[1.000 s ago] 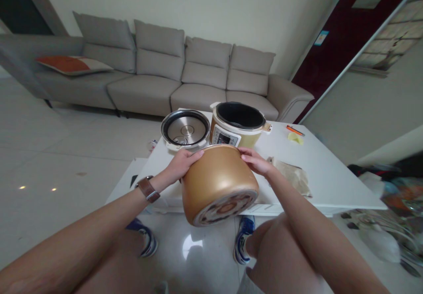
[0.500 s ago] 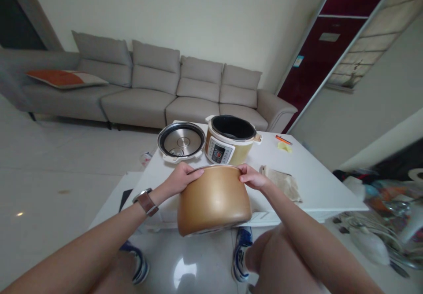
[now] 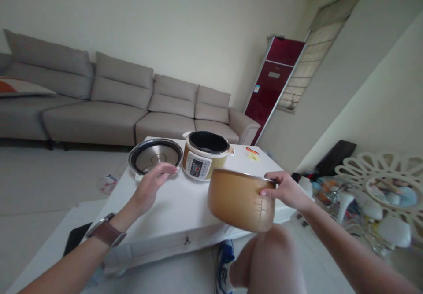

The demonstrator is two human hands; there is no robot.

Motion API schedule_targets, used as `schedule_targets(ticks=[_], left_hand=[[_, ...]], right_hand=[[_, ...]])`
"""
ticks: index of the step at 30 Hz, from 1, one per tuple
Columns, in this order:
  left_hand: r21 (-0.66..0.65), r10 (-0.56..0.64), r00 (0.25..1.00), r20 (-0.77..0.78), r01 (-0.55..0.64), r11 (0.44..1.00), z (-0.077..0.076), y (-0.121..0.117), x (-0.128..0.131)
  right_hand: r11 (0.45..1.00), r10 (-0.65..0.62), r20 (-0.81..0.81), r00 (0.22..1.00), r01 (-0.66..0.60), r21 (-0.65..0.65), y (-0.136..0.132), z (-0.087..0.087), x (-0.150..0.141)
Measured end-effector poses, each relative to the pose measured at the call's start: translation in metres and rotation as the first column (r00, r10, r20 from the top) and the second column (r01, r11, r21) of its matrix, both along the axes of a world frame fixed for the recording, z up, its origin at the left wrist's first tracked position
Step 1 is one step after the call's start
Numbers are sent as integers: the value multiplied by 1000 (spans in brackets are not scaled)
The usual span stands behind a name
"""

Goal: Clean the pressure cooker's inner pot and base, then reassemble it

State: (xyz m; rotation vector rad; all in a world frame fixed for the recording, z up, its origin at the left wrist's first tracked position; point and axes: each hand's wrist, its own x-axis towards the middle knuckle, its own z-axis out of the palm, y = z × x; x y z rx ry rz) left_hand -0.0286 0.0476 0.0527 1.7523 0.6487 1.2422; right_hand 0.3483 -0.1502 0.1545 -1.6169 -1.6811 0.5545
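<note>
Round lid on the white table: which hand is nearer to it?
Left. The left hand is open at the near edge of the round lid; the right hand grips the rim of the gold pot, well to the lid's right.

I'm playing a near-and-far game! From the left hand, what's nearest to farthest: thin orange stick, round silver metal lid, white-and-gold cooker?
From the left hand:
1. Round silver metal lid, just beyond it.
2. White-and-gold cooker, to its right.
3. Thin orange stick, farther right.

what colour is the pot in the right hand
The pot is golden tan outside, seen best in the head view.
</note>
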Motion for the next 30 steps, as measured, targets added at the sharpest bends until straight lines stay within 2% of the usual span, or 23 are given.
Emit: schedule_targets(ticks=[2, 5, 7, 9, 11, 14, 16, 19, 25, 30], left_hand=[[-21, 21, 999, -47, -22, 1000, -6, 5, -6], [-38, 41, 991, -127, -46, 998, -17, 11, -12], [-39, 50, 984, -170, -58, 998, -23, 11, -14], [-27, 69, 974, -216, -76, 997, -26, 10, -16], [-12, 95, 959, -268, -102, 995, -26, 5, -16], [-1, 120, 932, -343, -128, 992, -27, -3, -15], [8, 125, 916, -382, -132, 991, -29, -6, -14], [35, 133, 892, -433, -131, 991, -40, -6, -14], [74, 151, 845, -512, -132, 989, -66, 4, -14], [71, 140, 809, -571, -121, 990, -68, 6, -8]], right_hand=[[990, -133, 213, 968, 120, 76, -10, 14, 18], [941, -333, 451, 828, 261, 214, -13, 14, 52], [882, -469, 556, 686, 338, 327, -10, 2, 80], [844, -534, 641, 552, 392, 366, -6, -13, 110], [834, -529, 717, 453, 435, 340, -1, -29, 139], [813, -498, 793, 350, 506, 287, 6, -51, 174], [794, -495, 808, 320, 543, 272, 13, -64, 190], [787, -487, 812, 322, 565, 247, 29, -82, 203], [779, -497, 794, 350, 584, 230, 82, -108, 208], [798, -497, 778, 384, 554, 237, 133, -124, 204]])
